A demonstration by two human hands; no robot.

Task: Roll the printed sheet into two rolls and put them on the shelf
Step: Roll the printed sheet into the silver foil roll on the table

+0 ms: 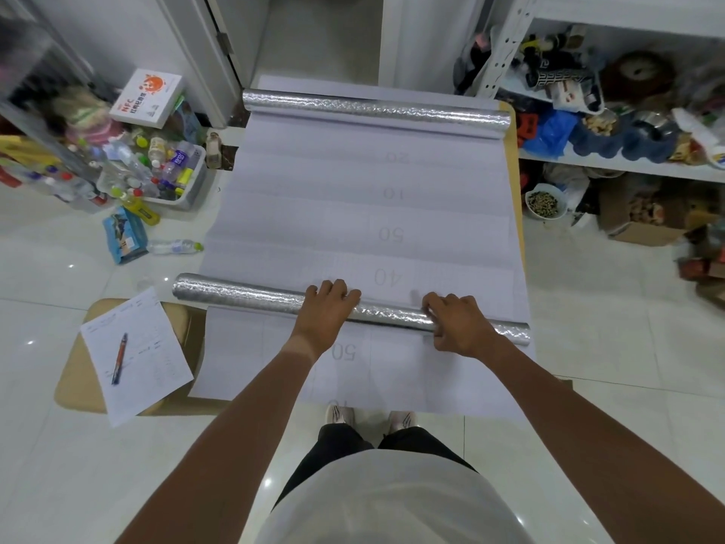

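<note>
Hands meet over the near silver roll (243,298), which lies crosswise on the printed sheet (353,214) close to the person. That sheet, pale and marked with faint numbers such as 40 and 50, stretches from the person's feet away toward the doorway, resting on a brown board (517,214) whose edge shows along the right side. Left hand (327,314) lies palm down on top of the near roll about midway along it, fingers bent over the far side of the roll and pressing on it. Right hand (457,327) sits further right on the same roll, its fingers curled over the top and the thumb tucked at the near side, so it grips the roll. A second silver roll (368,111) lies at the far end of the sheet, parallel to the near one and well apart from it. Left of the sheet, on the near floor, a written paper (137,359) rests on a piece of cardboard (72,386) with a pen (119,359) lying on it. Further left and farther away stands a bin of plastic bottles (157,174), with a white box (149,98) behind it. On the right stands the white shelf (612,164), crowded with mixed items, and a bowl (545,201) sits on the floor beneath it.
</note>
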